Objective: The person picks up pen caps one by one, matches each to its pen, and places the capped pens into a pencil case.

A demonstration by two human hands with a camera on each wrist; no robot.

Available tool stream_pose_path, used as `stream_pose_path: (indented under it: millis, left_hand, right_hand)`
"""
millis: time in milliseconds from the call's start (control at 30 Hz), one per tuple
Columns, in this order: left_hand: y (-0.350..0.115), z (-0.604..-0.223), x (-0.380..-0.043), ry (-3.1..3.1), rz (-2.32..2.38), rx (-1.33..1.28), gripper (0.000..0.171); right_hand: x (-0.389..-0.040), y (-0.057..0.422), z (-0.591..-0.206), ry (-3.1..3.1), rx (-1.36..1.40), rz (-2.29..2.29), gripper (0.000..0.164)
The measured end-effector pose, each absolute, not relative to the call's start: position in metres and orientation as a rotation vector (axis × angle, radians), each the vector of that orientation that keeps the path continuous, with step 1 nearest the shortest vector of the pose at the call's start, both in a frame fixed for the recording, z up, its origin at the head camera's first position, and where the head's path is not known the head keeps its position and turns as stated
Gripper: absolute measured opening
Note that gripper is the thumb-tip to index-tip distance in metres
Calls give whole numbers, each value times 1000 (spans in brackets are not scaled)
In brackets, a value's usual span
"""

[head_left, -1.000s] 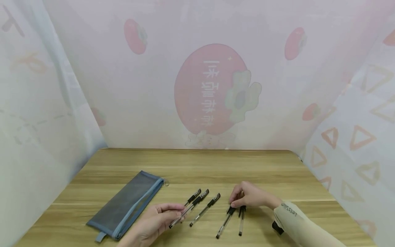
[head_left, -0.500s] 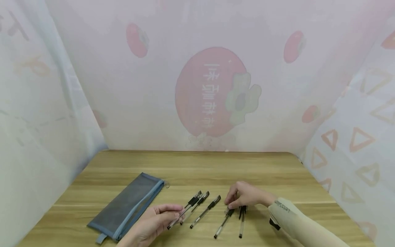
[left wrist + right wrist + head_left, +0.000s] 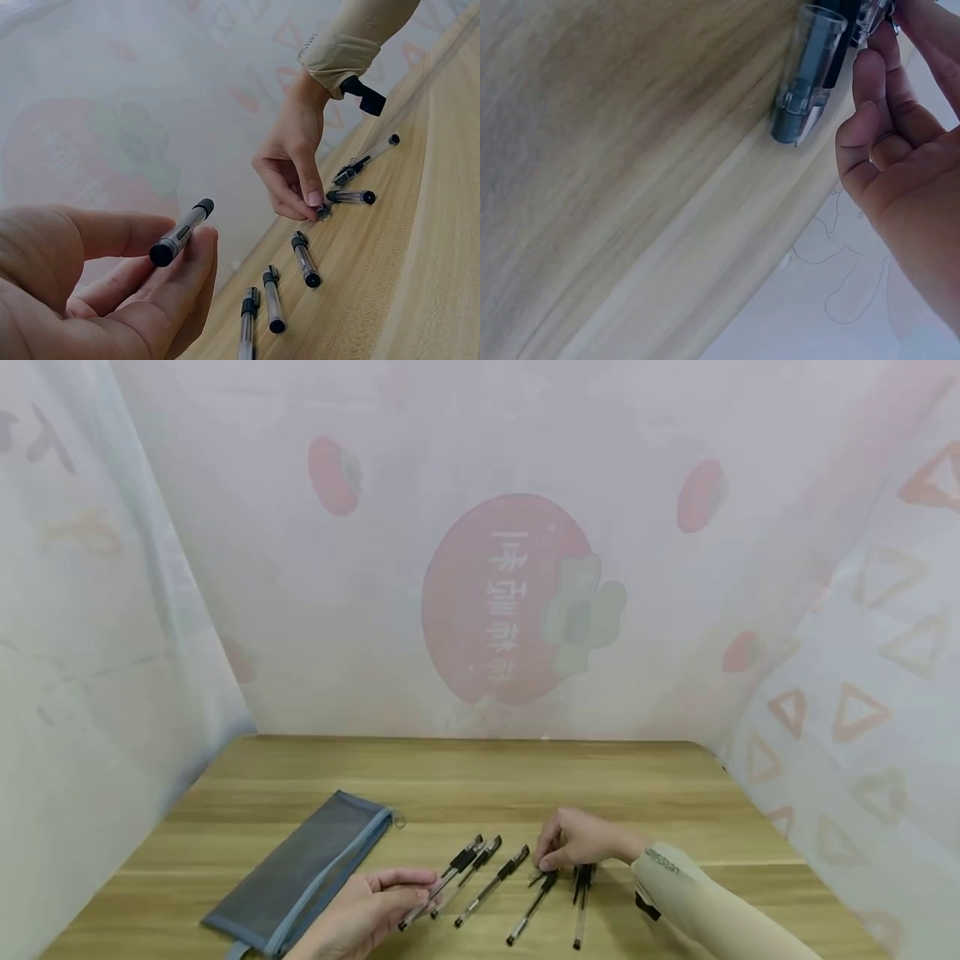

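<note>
Across the upper part of the brown wooden table (image 3: 480,781), a hand can pass below the pale printed curtain (image 3: 375,627), which stands like a wall. At lower left, the flat grey-blue mesh pouch (image 3: 296,868) and the left hand (image 3: 363,910) with its raised transparent pen (image 3: 180,234) obstruct the way. At lower centre, three lying black-gripped pens (image 3: 491,888) leave only narrow gaps. At lower right, the right hand (image 3: 581,841), pinching one clear-and-black pen (image 3: 532,912), and the beige sleeve (image 3: 697,885) form a barrier.

We see the right hand (image 3: 581,839) and the pen (image 3: 531,911) at its fingertips shifted left, nearer the middle pen (image 3: 512,865); the raised pen's (image 3: 180,235) far end has swung left; the surface (image 3: 480,777) sits lower in our head view.
</note>
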State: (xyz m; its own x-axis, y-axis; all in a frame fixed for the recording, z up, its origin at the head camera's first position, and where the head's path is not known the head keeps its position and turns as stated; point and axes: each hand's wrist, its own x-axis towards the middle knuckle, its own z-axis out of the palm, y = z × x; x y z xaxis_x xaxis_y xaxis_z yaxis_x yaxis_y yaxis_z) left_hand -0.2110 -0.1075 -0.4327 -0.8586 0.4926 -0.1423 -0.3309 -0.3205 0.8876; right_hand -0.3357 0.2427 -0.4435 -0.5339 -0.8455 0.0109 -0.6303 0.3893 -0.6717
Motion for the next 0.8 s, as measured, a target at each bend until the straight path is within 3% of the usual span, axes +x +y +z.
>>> stream_pose_path:
  millis: [400,800]
  left_hand:
    - [-100,-429,-216,1403,2208,254,24]
    - [-98,-432,-217,1459,2199,212,25]
  right_hand:
    - [-346,235,-436,2309,-1271,-878,5]
    - [-346,243,-432,2419,-1066,-959,3]
